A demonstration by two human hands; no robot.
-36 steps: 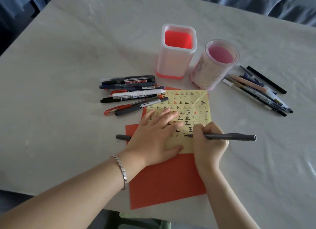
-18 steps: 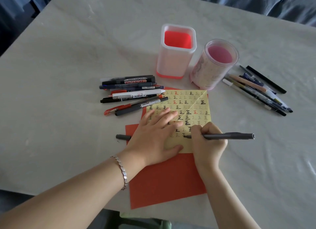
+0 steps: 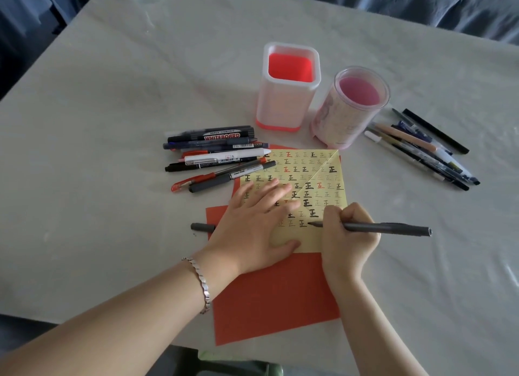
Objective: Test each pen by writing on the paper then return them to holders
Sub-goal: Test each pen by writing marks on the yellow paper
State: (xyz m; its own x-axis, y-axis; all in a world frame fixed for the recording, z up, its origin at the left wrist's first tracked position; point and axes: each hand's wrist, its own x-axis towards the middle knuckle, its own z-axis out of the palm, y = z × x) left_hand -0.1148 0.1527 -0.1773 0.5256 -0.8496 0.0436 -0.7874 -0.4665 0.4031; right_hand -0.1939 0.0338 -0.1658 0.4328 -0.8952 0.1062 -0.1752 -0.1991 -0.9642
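Observation:
My right hand (image 3: 346, 235) grips a grey pen (image 3: 393, 228) with its tip on the yellow paper (image 3: 323, 176), which is covered with written marks. My left hand (image 3: 252, 221) lies flat on the paper's left part, fingers straight, pressing it down. The yellow paper lies on a red sheet (image 3: 275, 297). The pen's grey cap (image 3: 202, 226) lies left of my left hand. Two holders stand behind the paper: a square white one with a red bottom (image 3: 286, 94) and a round clear pink one (image 3: 348, 108). Both look empty.
A pile of several pens and markers (image 3: 216, 156) lies left of the paper, including a whiteboard marker. Another group of several pens (image 3: 421, 148) lies right of the round holder. The table (image 3: 112, 94) has a pale cloth; its near edge runs below my arms.
My right hand has shifted the pen tip slightly left and down on the paper while writing. My left hand has stayed flat on the paper.

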